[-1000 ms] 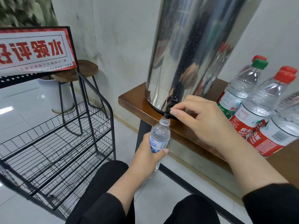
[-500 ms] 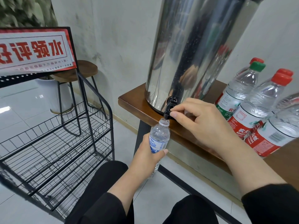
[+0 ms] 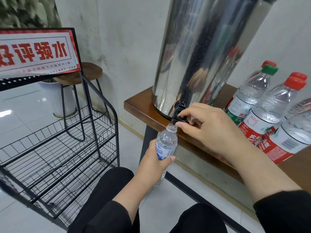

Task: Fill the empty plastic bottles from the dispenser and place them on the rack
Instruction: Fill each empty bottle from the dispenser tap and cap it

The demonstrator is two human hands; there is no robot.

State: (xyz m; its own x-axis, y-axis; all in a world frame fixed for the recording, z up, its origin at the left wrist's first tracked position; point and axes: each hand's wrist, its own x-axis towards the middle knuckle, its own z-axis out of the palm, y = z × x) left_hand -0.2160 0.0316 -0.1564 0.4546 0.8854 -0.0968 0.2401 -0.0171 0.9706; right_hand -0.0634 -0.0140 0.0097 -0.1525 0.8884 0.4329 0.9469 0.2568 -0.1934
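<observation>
A tall steel dispenser (image 3: 207, 47) stands on a wooden table (image 3: 139, 105), its black tap (image 3: 179, 111) at the front bottom. My right hand (image 3: 212, 128) pinches the tap's lever with thumb and forefinger. My left hand (image 3: 154, 162) grips a small uncapped bottle with a blue label (image 3: 166, 142) and holds it upright, mouth just under the spout. Several capped bottles with red and green labels (image 3: 262, 118) stand on the table to the right. A black wire rack (image 3: 55, 148) with bare shelves stands on the left.
A red and white sign (image 3: 35, 51) tops the rack. Behind it stand a wooden stool (image 3: 84, 73) and a white planter (image 3: 55, 96). White wall behind, glossy tiled floor below. My knees in black trousers fill the bottom of the view.
Hands, bottle and tap keep the same places; only the view shifts very slightly.
</observation>
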